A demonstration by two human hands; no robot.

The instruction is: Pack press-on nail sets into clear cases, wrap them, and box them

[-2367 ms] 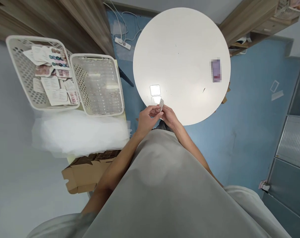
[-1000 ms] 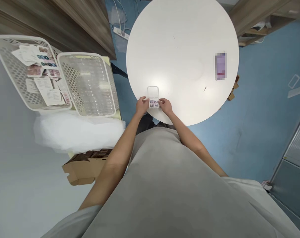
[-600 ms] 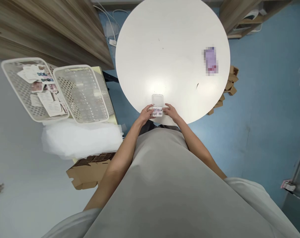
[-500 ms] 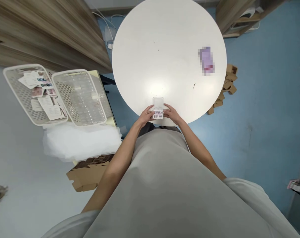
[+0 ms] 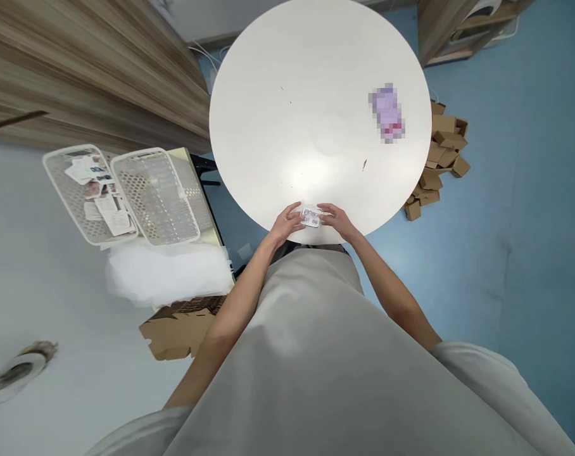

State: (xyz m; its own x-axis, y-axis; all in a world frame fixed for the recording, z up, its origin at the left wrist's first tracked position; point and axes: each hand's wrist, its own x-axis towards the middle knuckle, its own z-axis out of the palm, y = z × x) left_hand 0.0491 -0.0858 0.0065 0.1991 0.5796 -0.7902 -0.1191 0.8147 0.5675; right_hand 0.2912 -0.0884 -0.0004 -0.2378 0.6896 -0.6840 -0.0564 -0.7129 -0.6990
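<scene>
Plastic case (image 5: 311,216), clear, patterned with small round purplish-grey shapes, sits between both grips. Left grip (image 5: 286,223): narrow, fingers bent in on the case's left side. Right grip (image 5: 339,220): same from the right, fingertips at that edge. Both read as holding it; thumb contact too small to confirm. Case is slightly rotated, just inside the near rim of the round white bench (image 5: 263,126). Resting or slightly lifted: can't tell.

No raised lid visible, so my read is the closing step, lid down or nearly so. Catch too small to check. Next move calls for even pressure along the front edge, case kept level so the contents don't shift.

Further out on the bench: a pixelated purple item (image 5: 388,114), well apart at far right. Cardboard boxes (image 5: 430,180) pile on the floor beyond that. Off left: card basket (image 5: 71,196) with printed cards (image 5: 114,215), next to it a case basket (image 5: 138,196) with stacked clear plastic, then white film (image 5: 168,272) and flat cardboard (image 5: 176,335).
</scene>
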